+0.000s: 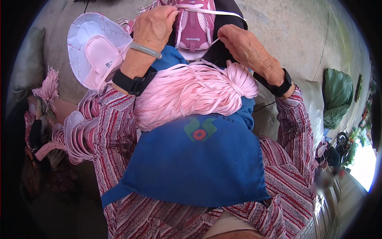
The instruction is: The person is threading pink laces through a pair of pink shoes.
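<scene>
Lace work at the pink shoe [193, 30], apparently mid-threading.
On my feed, the right hand [240, 44] pinches a pale lace [215, 41]; the left hand [153, 26] seems to grip lace too. Shoe sits between them. Next pull, I judge, calls for even tension.

Blue apron [199, 167], lg pink lace bundle [191, 93] on it, concrete flr [294, 36], w/ green sack [337, 93] at R

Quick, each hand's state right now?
Left hand: closed, apparently pinching a flat pale-pink fabric lace by the pink mesh shoe.
Right hand: closed, pinching a thin pale-pink strand beside the shoe.
</scene>
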Motion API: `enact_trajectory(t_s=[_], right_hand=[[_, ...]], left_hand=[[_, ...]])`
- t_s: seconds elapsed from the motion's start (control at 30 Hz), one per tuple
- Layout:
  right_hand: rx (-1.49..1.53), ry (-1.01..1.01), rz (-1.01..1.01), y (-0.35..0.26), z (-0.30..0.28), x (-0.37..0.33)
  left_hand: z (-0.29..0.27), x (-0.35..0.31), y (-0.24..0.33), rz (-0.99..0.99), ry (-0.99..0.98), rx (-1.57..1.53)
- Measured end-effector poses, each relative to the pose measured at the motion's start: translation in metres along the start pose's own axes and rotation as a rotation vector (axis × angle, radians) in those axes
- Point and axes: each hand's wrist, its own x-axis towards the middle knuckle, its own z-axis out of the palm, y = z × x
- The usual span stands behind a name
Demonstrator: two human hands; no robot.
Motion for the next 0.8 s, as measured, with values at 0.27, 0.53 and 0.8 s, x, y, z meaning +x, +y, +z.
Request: enact_trajectory(t_s=[0.27,0.53,0.8], right_hand=[[-0.062,0.173,-0.006,0.022,0.001,0.013],[0.097,0.346,0.017,0.023,0.015,0.032],[0.273,0.286,0.271,0.025,-0.001,0.047]], left_hand=[[0.004,-0.004,0.018,0.077,-0.09,0.236],[0.014,-0.003,0.012,0.107,-0.03,0.086],[0.008,-0.002,0.008,0.121,-0.047,-0.032]])
